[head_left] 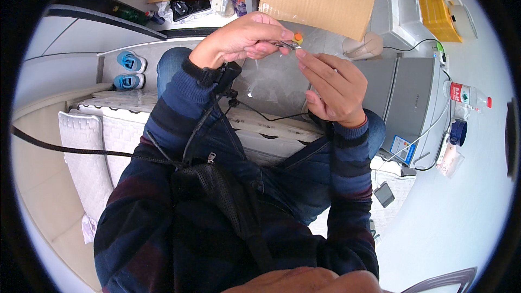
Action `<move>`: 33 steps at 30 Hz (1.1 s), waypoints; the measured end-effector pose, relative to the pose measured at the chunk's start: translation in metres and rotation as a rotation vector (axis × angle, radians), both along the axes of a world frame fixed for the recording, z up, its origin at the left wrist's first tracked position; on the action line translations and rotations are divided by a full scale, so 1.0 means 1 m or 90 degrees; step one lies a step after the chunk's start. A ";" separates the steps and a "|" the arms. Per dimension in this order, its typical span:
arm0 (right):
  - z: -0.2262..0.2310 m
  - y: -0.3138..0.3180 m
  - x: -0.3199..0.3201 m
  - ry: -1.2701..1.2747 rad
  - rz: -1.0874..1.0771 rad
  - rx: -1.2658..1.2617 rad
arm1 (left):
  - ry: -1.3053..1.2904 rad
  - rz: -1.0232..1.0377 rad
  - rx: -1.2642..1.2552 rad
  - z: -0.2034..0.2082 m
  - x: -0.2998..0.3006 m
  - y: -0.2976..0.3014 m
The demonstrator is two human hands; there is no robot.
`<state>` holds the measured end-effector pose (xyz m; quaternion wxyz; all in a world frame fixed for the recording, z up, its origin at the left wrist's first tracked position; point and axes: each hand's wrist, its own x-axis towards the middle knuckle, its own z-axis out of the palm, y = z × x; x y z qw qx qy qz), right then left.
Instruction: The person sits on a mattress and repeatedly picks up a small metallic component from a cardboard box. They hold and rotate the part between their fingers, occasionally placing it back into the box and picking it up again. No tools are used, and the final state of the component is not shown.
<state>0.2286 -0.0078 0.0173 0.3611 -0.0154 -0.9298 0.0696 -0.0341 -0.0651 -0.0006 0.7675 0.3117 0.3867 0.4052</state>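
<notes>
Up in front of me, my left hand [258,37] is closed around small silver nail clippers [288,45], gripped between thumb and fingers. A small orange and yellow ornament [298,37] shows beside the clippers' end. My right hand [336,82] holds nothing. Its fingers are stretched out toward the left hand, and one fingertip meets the tip of the clippers. Whether a nail lies between the jaws is too small to tell.
An opened cardboard box [317,1] stands beyond my hands. On the right are a grey mini fridge [411,97], a plastic bottle [468,95] and a yellow box [438,8]. Blue shoes [130,70] lie at left. A black cable [81,150] runs to my strap.
</notes>
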 end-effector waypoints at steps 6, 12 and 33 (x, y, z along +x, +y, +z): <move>0.001 -0.001 0.000 -0.005 0.022 -0.004 | 0.013 -0.030 0.004 -0.004 0.000 0.001; 0.004 -0.004 -0.001 -0.016 0.012 0.013 | -0.015 -0.014 -0.017 -0.007 -0.002 -0.001; 0.002 -0.006 -0.001 -0.023 0.019 0.003 | 0.002 -0.021 -0.047 -0.009 -0.004 -0.001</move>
